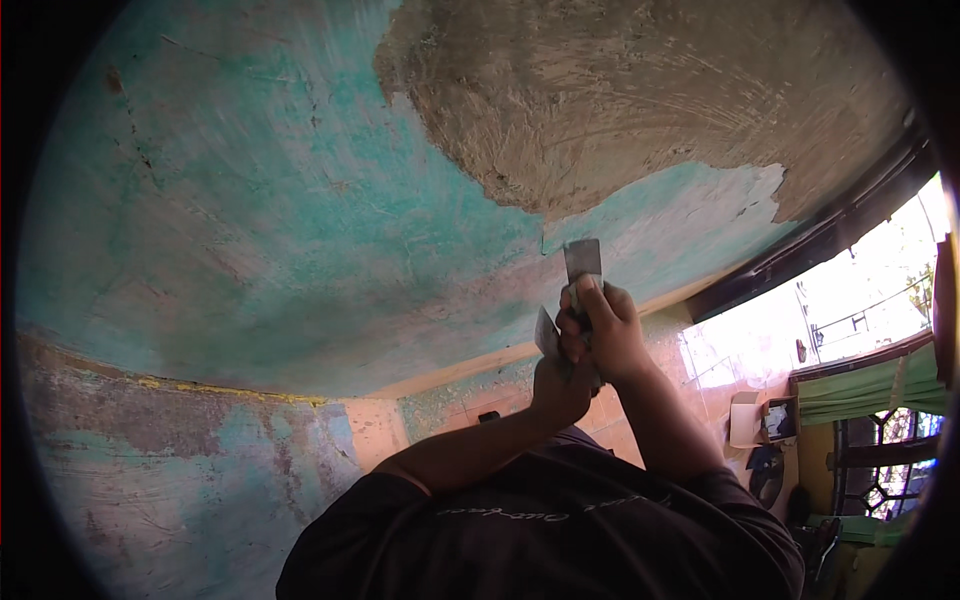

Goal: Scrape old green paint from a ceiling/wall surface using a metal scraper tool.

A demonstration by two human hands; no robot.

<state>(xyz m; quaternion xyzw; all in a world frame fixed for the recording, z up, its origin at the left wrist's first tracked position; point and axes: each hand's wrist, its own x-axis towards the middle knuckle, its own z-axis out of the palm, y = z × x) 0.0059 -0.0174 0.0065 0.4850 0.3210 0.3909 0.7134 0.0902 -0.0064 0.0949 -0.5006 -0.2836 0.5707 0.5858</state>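
Observation:
Both my hands are raised toward a ceiling [300, 200] coated in worn turquoise paint. My right hand [608, 335] grips the handle of a metal scraper [582, 262], whose flat blade points up against the painted surface, just below a large patch of bare grey-brown plaster [620, 90]. My left hand [562, 388] sits right under the right hand and is closed on a second flat metal blade [546, 335] that sticks out to the left. The two hands touch each other.
A dark window frame [820, 235] runs along the right, with bright daylight behind it. Below hang a green curtain [870, 385] and a small white box [760, 418] on the wall. A peeling wall [180, 470] with a yellow edge meets the ceiling at lower left.

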